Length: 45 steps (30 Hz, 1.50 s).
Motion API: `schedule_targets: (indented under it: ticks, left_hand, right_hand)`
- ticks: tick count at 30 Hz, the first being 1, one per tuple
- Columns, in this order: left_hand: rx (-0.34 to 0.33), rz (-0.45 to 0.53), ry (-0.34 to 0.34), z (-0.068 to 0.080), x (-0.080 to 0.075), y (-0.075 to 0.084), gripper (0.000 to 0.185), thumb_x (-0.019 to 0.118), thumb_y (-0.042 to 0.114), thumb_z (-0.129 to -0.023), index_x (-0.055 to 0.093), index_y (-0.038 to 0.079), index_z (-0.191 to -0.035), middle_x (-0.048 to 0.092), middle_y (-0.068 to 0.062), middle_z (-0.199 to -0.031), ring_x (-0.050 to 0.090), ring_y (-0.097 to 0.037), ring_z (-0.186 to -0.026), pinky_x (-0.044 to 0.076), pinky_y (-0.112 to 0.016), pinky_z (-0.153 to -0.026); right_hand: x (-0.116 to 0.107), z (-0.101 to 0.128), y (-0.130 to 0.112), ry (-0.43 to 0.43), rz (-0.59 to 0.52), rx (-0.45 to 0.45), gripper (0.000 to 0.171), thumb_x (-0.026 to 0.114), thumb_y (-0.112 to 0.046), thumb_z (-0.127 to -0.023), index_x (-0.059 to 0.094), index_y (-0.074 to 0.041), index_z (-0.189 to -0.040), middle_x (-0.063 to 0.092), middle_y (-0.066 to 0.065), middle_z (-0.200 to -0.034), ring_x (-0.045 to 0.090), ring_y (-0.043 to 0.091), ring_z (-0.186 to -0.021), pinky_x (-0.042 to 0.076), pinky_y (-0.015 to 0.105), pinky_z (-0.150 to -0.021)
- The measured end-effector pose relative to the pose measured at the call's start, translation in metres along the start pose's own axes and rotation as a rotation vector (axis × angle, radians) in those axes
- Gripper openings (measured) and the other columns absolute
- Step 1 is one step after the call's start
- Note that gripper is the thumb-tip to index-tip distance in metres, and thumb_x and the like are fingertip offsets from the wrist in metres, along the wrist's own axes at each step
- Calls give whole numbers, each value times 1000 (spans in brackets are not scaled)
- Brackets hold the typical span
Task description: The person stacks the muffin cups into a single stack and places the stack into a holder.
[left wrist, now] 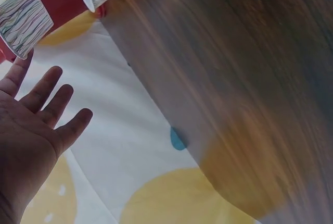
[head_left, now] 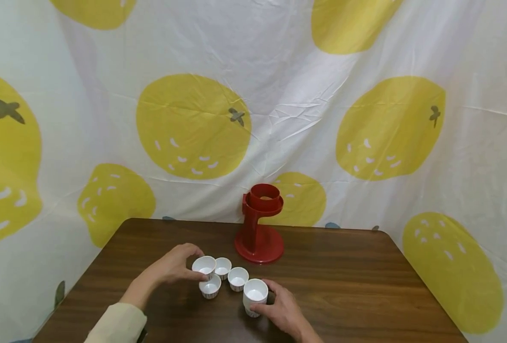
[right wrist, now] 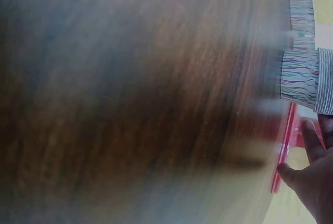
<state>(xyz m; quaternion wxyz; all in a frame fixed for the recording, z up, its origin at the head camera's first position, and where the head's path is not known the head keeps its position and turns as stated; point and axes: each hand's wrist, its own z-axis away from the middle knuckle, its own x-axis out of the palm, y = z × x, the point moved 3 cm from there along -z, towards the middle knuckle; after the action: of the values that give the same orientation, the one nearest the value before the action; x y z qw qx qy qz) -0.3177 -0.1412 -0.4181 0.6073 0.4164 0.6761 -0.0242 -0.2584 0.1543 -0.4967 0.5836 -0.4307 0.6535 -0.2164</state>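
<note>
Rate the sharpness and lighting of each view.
Head view: sharp, evenly lit, paper cups and red stand crisp. Left wrist view: table softly blurred, left hand clear. Right wrist view: heavily blurred table, only striped cups readable.

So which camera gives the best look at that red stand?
The head view: the red stand shows whole, upright on the table behind the cups. The left wrist view catches only a red strip of it, and the right wrist view a blurred red edge.
</note>
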Motion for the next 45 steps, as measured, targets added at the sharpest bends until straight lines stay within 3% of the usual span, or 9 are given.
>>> schedule_targets:
  ticks: [8, 25, 45]
  left_hand:
    - [75, -2, -3, -11, 4, 10, 51, 87, 40, -72, 67, 6, -103, 65, -6, -104, 59, -34, -105, 46, -49, -93]
    - [49, -4, -82, -31, 12, 29, 55, 85, 46, -74, 66, 7, -108, 63, -6, -110, 56, -31, -113, 43, -49, -99]
    - [135, 30, -103, -52, 25, 59, 49, 85, 42, -74, 68, 10, -107, 65, -1, -106, 57, -27, -108, 45, -43, -96]
  right_hand:
    - [1, 0, 1, -3, -13, -11, 62, 87, -30, -73, 64, -4, -125, 69, 2, -113, 60, 26, -109, 44, 48, -96]
    - [0, -1, 1, -18, 3, 0, 61, 87, -32, -74, 64, -7, -125, 69, 0, -112, 61, 24, -108, 45, 45, -95]
    - [0, -2, 2, -29, 3, 40, 63, 87, -33, -73, 64, -6, -125, 69, 2, -112, 61, 27, -107, 44, 49, -94]
